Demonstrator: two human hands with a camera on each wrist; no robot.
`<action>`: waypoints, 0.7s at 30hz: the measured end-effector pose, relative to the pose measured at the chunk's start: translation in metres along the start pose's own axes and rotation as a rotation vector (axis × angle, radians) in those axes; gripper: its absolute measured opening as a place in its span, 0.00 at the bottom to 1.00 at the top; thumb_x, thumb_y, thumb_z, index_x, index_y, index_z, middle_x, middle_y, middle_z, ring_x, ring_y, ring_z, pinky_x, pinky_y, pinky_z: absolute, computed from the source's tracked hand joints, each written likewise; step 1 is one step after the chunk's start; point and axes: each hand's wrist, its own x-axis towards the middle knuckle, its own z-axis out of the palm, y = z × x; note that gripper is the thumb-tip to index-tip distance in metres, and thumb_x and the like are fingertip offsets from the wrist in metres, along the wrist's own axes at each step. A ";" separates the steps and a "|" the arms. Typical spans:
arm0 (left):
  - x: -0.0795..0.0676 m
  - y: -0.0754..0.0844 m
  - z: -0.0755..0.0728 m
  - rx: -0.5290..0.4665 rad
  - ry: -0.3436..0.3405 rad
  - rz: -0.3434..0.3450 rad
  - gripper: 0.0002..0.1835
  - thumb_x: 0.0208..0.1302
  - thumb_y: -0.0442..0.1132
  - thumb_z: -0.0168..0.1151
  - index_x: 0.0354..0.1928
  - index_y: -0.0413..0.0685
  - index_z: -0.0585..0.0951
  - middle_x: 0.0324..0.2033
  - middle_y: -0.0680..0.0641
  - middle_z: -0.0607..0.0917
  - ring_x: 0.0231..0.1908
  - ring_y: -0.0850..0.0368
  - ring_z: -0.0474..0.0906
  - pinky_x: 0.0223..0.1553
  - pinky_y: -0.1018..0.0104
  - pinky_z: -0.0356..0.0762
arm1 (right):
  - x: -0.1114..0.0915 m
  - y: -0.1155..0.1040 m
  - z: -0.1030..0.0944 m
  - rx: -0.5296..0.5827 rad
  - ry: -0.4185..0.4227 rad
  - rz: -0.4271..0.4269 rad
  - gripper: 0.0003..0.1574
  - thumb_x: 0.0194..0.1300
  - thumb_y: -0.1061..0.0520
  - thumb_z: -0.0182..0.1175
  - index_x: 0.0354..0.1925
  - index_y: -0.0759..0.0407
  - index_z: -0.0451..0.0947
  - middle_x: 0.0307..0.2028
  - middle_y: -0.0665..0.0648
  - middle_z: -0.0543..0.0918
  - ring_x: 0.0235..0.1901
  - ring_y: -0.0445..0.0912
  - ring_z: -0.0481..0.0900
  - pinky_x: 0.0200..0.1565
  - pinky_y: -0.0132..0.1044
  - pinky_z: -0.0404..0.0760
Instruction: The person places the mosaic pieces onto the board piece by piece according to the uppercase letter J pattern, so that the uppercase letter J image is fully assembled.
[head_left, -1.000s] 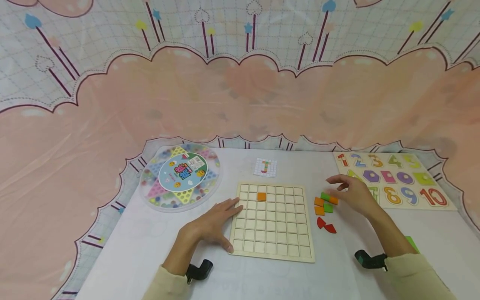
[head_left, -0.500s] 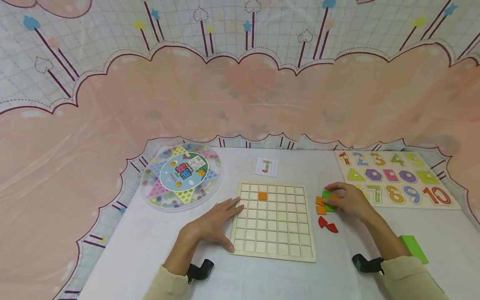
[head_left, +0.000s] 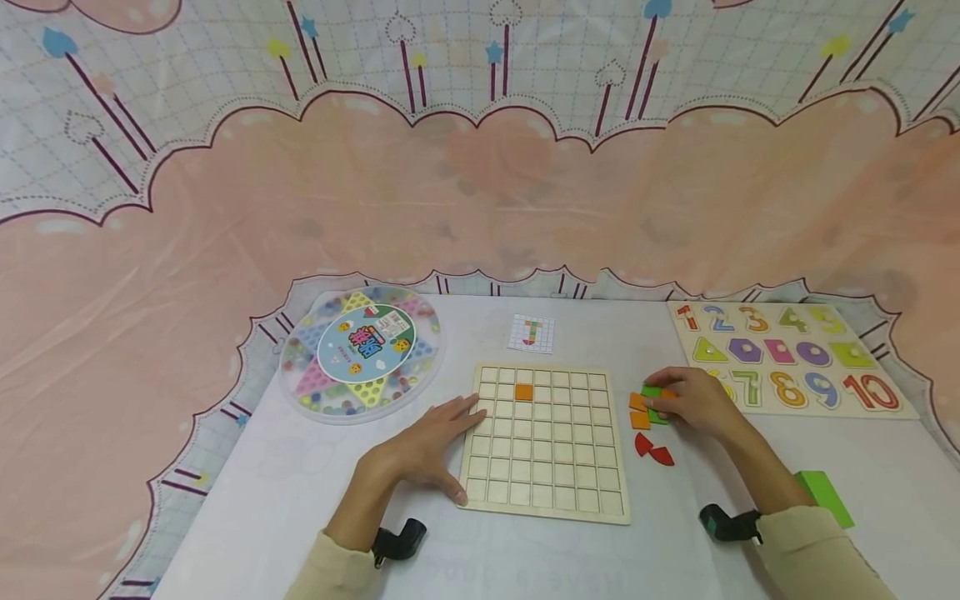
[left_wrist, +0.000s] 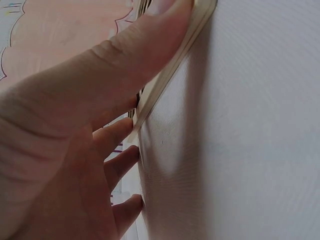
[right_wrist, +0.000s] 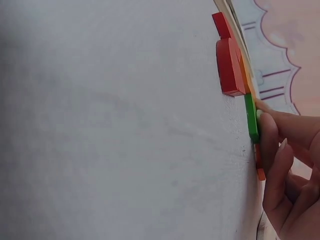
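Tile-picking seems in hand: your left hand [head_left: 429, 446], fingers spread, rests against the board's [head_left: 543, 451] edge; your right hand [head_left: 693, 402] touches green tiles [head_left: 657, 417] right of it, pinch unclear; next likely needs one lifted singly.

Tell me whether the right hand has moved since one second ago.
Yes: in the head view, the right hand has moved down and slightly left against the number board, uncovering its triangle, towards the small squares.

Even light leaves soft shadows on the tabletop [head_left: 247, 508] (wrist views dimmer).
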 end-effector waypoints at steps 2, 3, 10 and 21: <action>0.000 0.000 0.000 -0.005 0.001 -0.003 0.64 0.35 0.49 0.87 0.78 0.46 0.63 0.82 0.42 0.52 0.82 0.37 0.45 0.82 0.37 0.44 | 0.001 0.000 0.000 0.015 -0.010 0.005 0.24 0.66 0.54 0.68 0.57 0.63 0.81 0.55 0.69 0.82 0.38 0.48 0.79 0.32 0.32 0.81; 0.000 0.000 0.000 -0.007 0.000 -0.002 0.64 0.35 0.48 0.87 0.78 0.46 0.63 0.82 0.42 0.52 0.82 0.37 0.46 0.82 0.37 0.44 | 0.001 -0.001 0.000 0.024 -0.015 0.009 0.24 0.66 0.55 0.68 0.57 0.63 0.81 0.55 0.69 0.82 0.35 0.47 0.79 0.31 0.31 0.81; -0.001 -0.001 0.000 -0.006 -0.003 -0.010 0.64 0.36 0.49 0.87 0.78 0.46 0.63 0.82 0.42 0.52 0.82 0.38 0.46 0.82 0.37 0.45 | 0.001 -0.002 0.000 0.068 -0.025 0.016 0.23 0.65 0.55 0.70 0.55 0.63 0.80 0.47 0.66 0.81 0.27 0.45 0.81 0.29 0.32 0.82; 0.000 -0.002 0.001 0.009 0.001 -0.007 0.64 0.36 0.49 0.87 0.78 0.47 0.63 0.82 0.43 0.52 0.82 0.38 0.46 0.82 0.37 0.46 | 0.001 -0.001 0.001 0.042 -0.003 0.004 0.21 0.64 0.56 0.70 0.53 0.62 0.81 0.41 0.62 0.82 0.26 0.45 0.79 0.28 0.31 0.81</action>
